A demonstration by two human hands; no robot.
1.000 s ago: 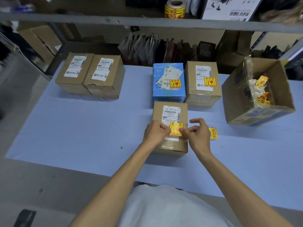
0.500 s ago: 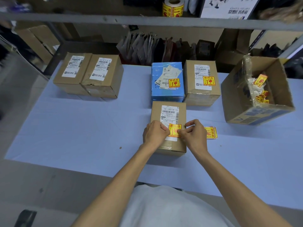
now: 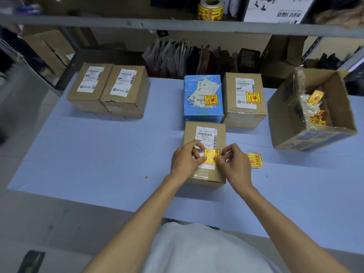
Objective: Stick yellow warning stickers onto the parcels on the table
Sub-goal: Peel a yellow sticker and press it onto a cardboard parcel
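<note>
Person stands at the near edge of the blue table [image 3: 98, 154]. Nearest parcel [image 3: 204, 154] sits mid-table, a little back from that edge. Both hands are on its top, close together. Left hand [image 3: 185, 160] and right hand [image 3: 234, 162] each pinch a side of one yellow sticker [image 3: 211, 156], which lies over the lower part of the white shipping label [image 3: 206, 134]. Cannot tell whether it is fully stuck down.

Step in hand, by my reading: pressing this sticker flat.

Behind it, the blue parcel [image 3: 202, 113] and the brown parcel [image 3: 244, 117] beside it already carry stickers. Two parcels [image 3: 110, 101] near the far left corner show none. Spare stickers [image 3: 255, 160] lie just right of the right hand.

Next move likely calls for smoothing the edges, then taking a spare and reaching to the far left pair.
</note>
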